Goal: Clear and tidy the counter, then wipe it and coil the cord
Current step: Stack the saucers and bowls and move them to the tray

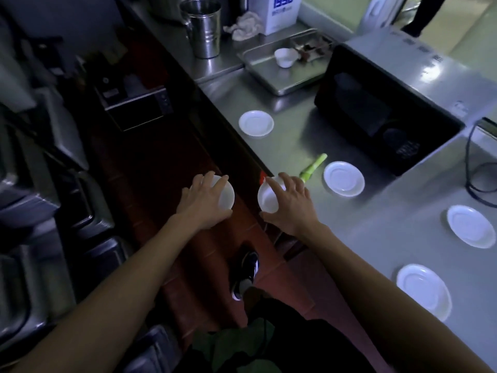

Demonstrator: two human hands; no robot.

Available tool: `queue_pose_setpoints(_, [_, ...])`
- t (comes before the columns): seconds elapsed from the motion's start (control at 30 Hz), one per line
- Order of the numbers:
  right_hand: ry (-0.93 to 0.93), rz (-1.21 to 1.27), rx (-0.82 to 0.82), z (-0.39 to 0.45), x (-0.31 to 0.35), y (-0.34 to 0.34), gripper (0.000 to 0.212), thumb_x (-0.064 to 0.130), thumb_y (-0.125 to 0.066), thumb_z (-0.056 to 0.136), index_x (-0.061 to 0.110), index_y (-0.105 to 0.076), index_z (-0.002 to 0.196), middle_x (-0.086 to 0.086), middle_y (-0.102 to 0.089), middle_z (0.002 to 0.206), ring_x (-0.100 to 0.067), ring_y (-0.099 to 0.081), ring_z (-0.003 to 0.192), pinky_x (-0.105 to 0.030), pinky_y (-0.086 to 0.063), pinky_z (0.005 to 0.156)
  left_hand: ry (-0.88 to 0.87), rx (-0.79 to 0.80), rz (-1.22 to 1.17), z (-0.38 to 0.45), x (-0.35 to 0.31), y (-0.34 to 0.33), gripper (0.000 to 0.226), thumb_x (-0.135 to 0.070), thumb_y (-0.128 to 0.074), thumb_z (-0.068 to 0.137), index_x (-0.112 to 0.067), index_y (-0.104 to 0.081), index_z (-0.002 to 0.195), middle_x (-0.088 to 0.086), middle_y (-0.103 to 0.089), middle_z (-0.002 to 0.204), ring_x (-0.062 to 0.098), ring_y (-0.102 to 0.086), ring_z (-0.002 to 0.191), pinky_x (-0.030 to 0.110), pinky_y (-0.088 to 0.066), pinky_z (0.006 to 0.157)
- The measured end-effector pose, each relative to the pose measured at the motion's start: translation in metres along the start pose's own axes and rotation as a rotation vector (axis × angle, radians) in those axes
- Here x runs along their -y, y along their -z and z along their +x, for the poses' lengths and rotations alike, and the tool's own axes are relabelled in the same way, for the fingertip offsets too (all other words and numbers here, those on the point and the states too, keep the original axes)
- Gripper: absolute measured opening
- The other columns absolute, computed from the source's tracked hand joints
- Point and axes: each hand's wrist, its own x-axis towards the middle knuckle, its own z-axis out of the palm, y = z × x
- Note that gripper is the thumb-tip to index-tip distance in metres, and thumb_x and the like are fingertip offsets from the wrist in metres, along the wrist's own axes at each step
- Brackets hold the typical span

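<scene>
The only writing that reads is "1998" in blue on the white box [279, 14] at the far end of the table [376, 238]; the smaller print under it is too blurred to make out. The table is a long steel top, dull grey with soft glare, running along a dark aisle with a red-brown tiled floor [166, 184].

Taking the black microwave [382, 114] as the landmark: beyond it lies a steel tray [269, 74] holding a small white cup [285, 57], with a crumpled cloth [244, 28] and a tall steel cup [204, 25] farther back. A black cord [473, 168] loops on the table at its right. Four white saucers sit on the table: one [256, 123] to its left, one [344, 179] just before it beside a green stick-like item [313, 166], and two [470, 226] [423, 290] nearer the person.

Well in front of the microwave, at the table's edge, each grip holds a white bowl: the left hand [200, 204] curls over one [224, 196] above the aisle, the right hand [290, 204] over the other [267, 197].
</scene>
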Motion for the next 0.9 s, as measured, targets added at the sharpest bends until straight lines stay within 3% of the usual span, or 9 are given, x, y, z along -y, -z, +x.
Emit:
queue_pose_setpoints(0.4, [0.096, 0.129, 0.093, 0.157, 0.028, -0.031, 0.096, 0.056, -0.076, 0.068, 0.028, -0.034, 0.150, -0.007, -0.029, 0.155, -0.037, -0.026, 0.140, -0.054, -0.036, 0.107, 0.136, 0.082, 0.017, 0.100, 0.074, 0.018, 0.097, -0.063, -0.065, 0.076, -0.033, -0.017, 0.155, 0.002, -0.014, 0.159, 0.030, -0.016, 0.145, 0.057, -0.037, 0.104])
queue_pose_setpoints(0.9, [0.234, 0.107, 0.112, 0.303, 0.051, -0.021, 0.096, 0.055, -0.076, 0.070, 0.029, -0.031, 0.151, -0.006, -0.027, 0.156, -0.035, -0.025, 0.141, -0.053, -0.035, 0.107, 0.249, 0.050, -0.027, 0.189, 0.132, 0.057, 0.095, -0.059, -0.068, 0.076, -0.032, -0.021, 0.154, 0.002, -0.018, 0.158, 0.030, -0.020, 0.144, 0.059, -0.038, 0.105])
